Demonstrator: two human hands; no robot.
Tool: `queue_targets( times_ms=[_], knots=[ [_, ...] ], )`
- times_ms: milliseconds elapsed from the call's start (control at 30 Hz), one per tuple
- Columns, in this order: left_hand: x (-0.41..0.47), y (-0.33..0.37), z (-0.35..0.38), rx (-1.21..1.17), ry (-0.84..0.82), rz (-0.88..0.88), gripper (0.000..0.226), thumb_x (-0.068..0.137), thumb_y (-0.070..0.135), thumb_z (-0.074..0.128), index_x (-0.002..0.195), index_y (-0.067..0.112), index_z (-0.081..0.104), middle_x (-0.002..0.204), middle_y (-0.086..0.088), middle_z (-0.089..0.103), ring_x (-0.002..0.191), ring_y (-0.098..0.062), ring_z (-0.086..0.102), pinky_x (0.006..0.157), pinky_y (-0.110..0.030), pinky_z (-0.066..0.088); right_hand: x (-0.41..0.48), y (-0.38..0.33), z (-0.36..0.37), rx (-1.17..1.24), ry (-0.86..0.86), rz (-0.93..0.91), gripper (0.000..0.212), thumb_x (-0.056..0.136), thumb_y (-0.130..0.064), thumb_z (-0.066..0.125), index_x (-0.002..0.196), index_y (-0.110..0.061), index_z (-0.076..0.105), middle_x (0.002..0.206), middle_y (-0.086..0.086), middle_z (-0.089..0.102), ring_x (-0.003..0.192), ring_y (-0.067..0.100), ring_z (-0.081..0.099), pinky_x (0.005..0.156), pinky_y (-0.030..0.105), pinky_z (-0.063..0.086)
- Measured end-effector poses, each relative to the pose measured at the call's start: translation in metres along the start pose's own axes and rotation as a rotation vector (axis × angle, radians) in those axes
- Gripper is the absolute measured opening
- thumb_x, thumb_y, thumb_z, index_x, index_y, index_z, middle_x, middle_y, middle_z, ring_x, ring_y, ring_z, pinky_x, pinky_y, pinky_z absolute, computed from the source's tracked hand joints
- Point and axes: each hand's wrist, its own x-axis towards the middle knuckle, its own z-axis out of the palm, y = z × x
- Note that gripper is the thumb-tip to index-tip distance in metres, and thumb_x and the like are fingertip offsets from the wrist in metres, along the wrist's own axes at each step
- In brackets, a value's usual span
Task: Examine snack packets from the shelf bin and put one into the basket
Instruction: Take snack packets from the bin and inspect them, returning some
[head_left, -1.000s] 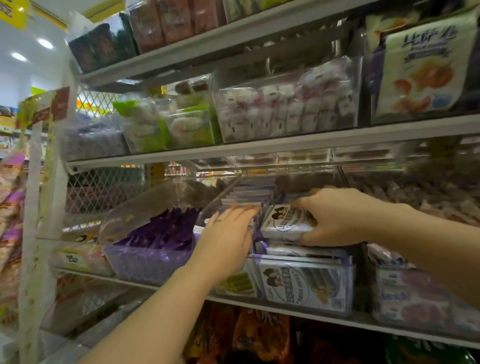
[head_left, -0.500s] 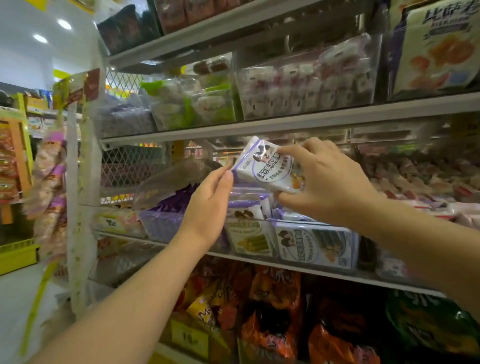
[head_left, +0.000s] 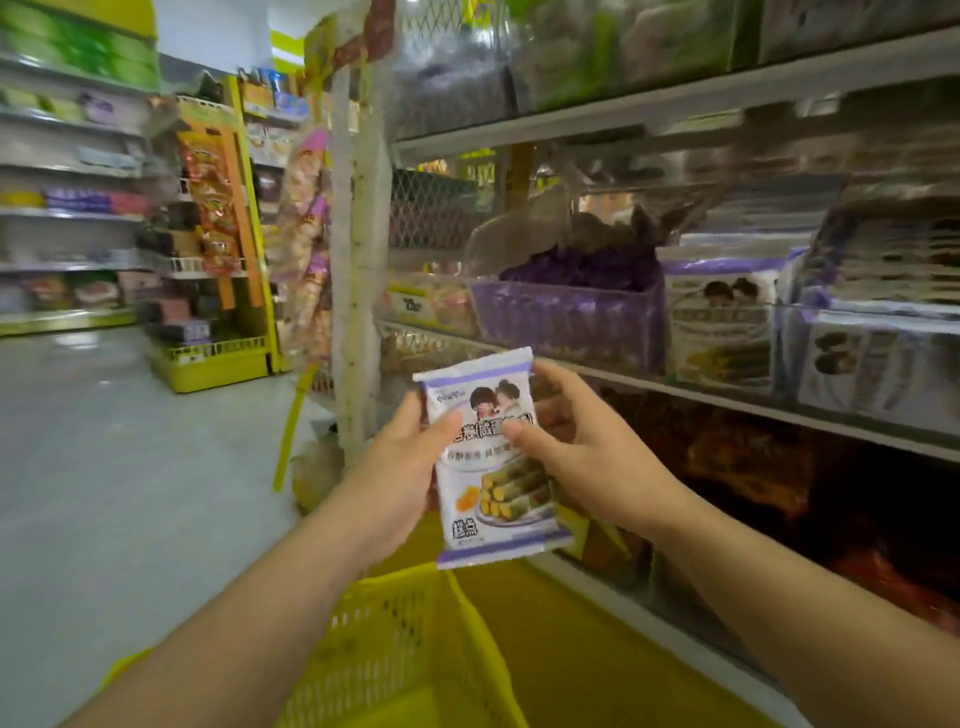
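Snack packet (head_left: 493, 499) now lower, upright, white-and-purple

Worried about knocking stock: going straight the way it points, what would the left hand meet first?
Probably the purple bin ahead, with the packet leading since the left hand holds it; depth is unclear.

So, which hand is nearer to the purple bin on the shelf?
Right. The right hand holds the snack packet on its shelf side, below the purple bin; the left hand holds the other side, further toward the aisle.
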Motion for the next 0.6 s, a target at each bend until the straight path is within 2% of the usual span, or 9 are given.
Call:
queue_targets(
  times_ms=[67,133,167,233,267,333,433,533,600],
  knots=[
    [-0.007,-0.015,-0.02,0.008,-0.059,-0.009,0.03,0.098,0.014,0.048,0.123,0.026,0.056,0.122,-0.005,0.069,0.11,-0.026,0.067,0.091,-0.049,0.054,0.004,0.011,0.021,0.19,-0.023,0.07,0.032,0.089,-0.039,0.062,0.113,-0.019,0.066,0.105,0.0,0.074,0.101,0.019,0.068,0.092,0.045,0.053],
    [-0.01,-0.028,-0.034,0.024,-0.108,-0.019,0.032,0.096,0.016,0.05,0.122,0.033,0.058,0.125,-0.003,0.067,0.113,-0.028,0.065,0.092,-0.053,0.052,0.008,0.018,0.04,0.325,-0.021,0.184,0.044,0.084,-0.047,0.063,0.097,-0.005,0.069,0.102,0.019,0.072,0.102,0.041,0.065,0.093,0.059,0.048],
    [-0.01,-0.033,-0.04,0.02,-0.111,-0.023,0.032,0.096,0.016,0.051,0.12,0.036,0.059,0.125,-0.003,0.067,0.114,-0.029,0.065,0.092,-0.055,0.051,0.01,0.023,0.047,0.414,-0.016,0.226,0.049,0.08,-0.048,0.067,0.092,-0.001,0.068,0.101,0.026,0.07,0.101,0.048,0.063,0.093,0.062,0.047],
    [-0.007,-0.043,-0.048,-0.007,-0.09,-0.011,0.033,0.096,0.011,0.05,0.115,0.035,0.063,0.125,-0.006,0.067,0.115,-0.03,0.064,0.096,-0.054,0.048,0.015,0.034,0.061,0.589,-0.011,0.282,0.042,0.074,-0.041,0.071,0.087,-0.001,0.07,0.096,0.026,0.07,0.095,0.043,0.066,0.09,0.053,0.051],
    [-0.006,-0.048,-0.051,-0.021,-0.074,-0.009,0.032,0.096,0.011,0.051,0.113,0.034,0.065,0.124,-0.007,0.068,0.115,-0.029,0.063,0.097,-0.052,0.048,0.017,0.041,0.067,0.666,-0.018,0.306,0.04,0.075,-0.035,0.07,0.091,0.001,0.071,0.098,0.025,0.071,0.093,0.038,0.067,0.089,0.049,0.053],
    [-0.003,-0.058,-0.052,-0.051,-0.038,-0.029,0.024,0.094,0.018,0.054,0.112,0.029,0.066,0.121,-0.01,0.069,0.113,-0.03,0.065,0.097,-0.049,0.048,0.019,0.052,0.075,0.789,-0.038,0.354,0.035,0.079,-0.024,0.066,0.1,0.004,0.071,0.102,0.025,0.071,0.092,0.034,0.069,0.085,0.043,0.056],
    [0.001,-0.072,-0.05,-0.111,0.094,-0.1,0.025,0.097,0.027,0.051,0.116,0.015,0.063,0.112,-0.015,0.072,0.105,-0.032,0.068,0.097,-0.052,0.05,0.02,0.064,0.084,0.87,-0.075,0.419,0.028,0.076,-0.015,0.063,0.096,0.002,0.072,0.096,0.024,0.072,0.086,0.033,0.07,0.076,0.038,0.058],
    [0.002,-0.082,-0.047,-0.171,0.19,-0.116,0.024,0.099,0.019,0.048,0.114,0.007,0.062,0.104,-0.018,0.073,0.098,-0.034,0.07,0.085,-0.046,0.058,0.021,0.067,0.091,0.914,-0.066,0.519,0.033,0.082,-0.009,0.058,0.108,0.009,0.065,0.104,0.03,0.069,0.09,0.036,0.068,0.075,0.039,0.059],
    [0.003,-0.087,-0.046,-0.193,0.232,-0.134,0.022,0.098,0.016,0.048,0.111,0.005,0.063,0.101,-0.019,0.073,0.093,-0.033,0.072,0.075,-0.041,0.061,0.023,0.071,0.093,0.919,-0.046,0.59,0.028,0.091,-0.011,0.052,0.106,0.007,0.066,0.101,0.027,0.07,0.086,0.033,0.071,0.07,0.037,0.06]
  ],
)
